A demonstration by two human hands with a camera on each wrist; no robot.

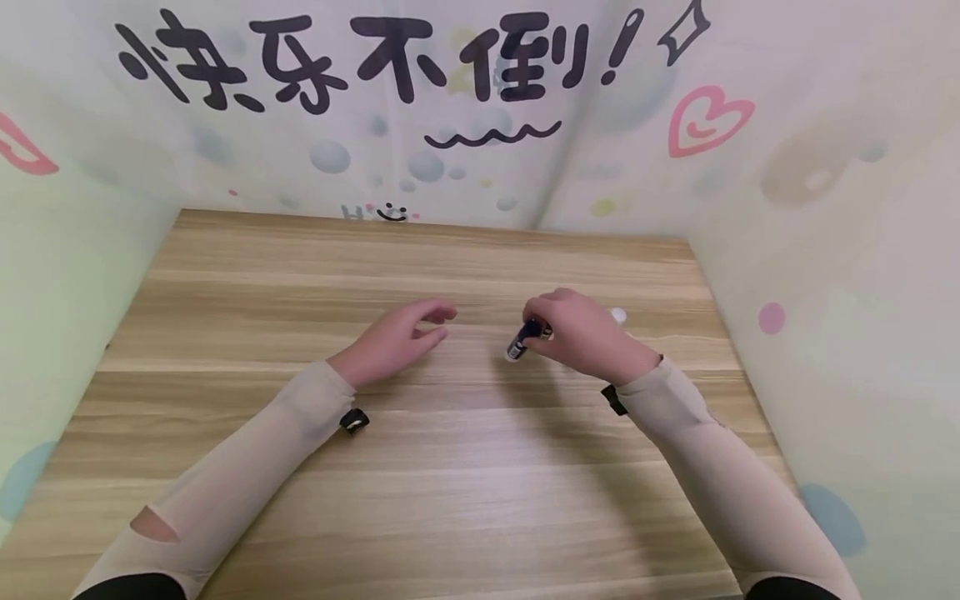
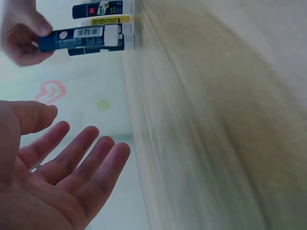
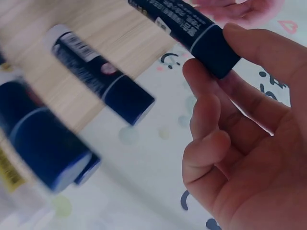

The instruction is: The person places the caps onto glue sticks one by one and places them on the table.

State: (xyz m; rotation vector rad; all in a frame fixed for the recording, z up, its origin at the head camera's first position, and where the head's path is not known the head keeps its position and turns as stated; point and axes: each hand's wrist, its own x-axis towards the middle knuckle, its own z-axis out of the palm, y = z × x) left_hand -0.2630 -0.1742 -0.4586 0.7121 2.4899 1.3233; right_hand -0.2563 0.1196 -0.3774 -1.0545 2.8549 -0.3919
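Note:
A dark blue glue stick [image 1: 515, 347] with a white base hangs from my right hand [image 1: 577, 329], which pinches its cap between thumb and fingertips. Printed text and a barcode show on the tube [image 2: 84, 38] in the left wrist view. Fingers spread and relaxed, my left hand [image 1: 393, 337] hovers over the table to the left; its palm [image 2: 53, 191] holds nothing. Beyond the held stick in the right wrist view stand another blue glue stick [image 3: 103, 76], more dark blue sticks [image 3: 45, 136] and a white one with a yellow label [image 3: 12, 175].
The wood-grain table [image 1: 450, 483] spans the space below both hands. Behind it rises a printed cloth wall [image 1: 487, 183], with pale side panels left and right. In the head view my right hand mostly hides the standing sticks; a white top [image 1: 618, 316] peeks out.

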